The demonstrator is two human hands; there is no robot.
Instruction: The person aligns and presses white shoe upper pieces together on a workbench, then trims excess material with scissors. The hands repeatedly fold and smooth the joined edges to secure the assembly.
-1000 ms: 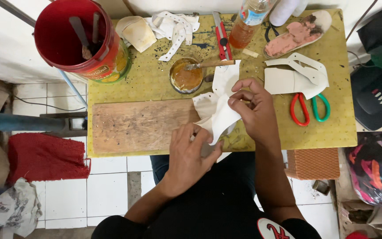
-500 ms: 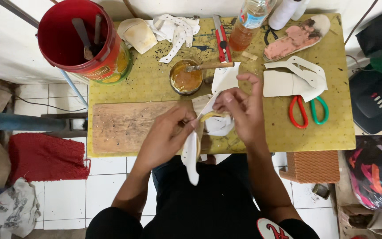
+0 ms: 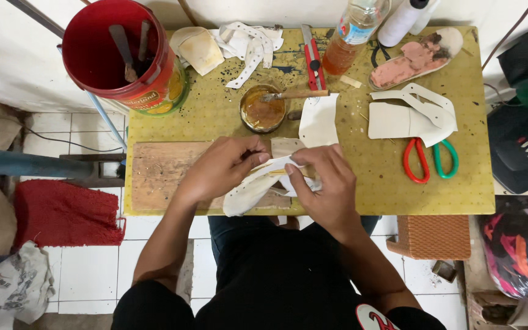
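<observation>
Both hands, left hand (image 3: pixel 224 168) and right hand (image 3: pixel 325 183), have swung the white leather strip (image 3: pixel 249 192) from hanging upright to lying flat, pinched closed at the bench's (image 3: pixel 362 183) front edge over the wooden board (image 3: pixel 160 174).

You're in a small shoemaking workshop: stained yellow pegboard tabletop (image 3: pixel 398 189) on tiled floor, glue tin (image 3: pixel 262 111) with brush mid-top, red tool bucket (image 3: pixel 120 58) at far-left corner, pink insole (image 3: pixel 414 58) at far-right corner, cut white upper pieces (image 3: pixel 410 116) and scissors (image 3: pixel 429 160) near right edge, worn cutting board (image 3: pixel 160 177) at near-left.
</observation>
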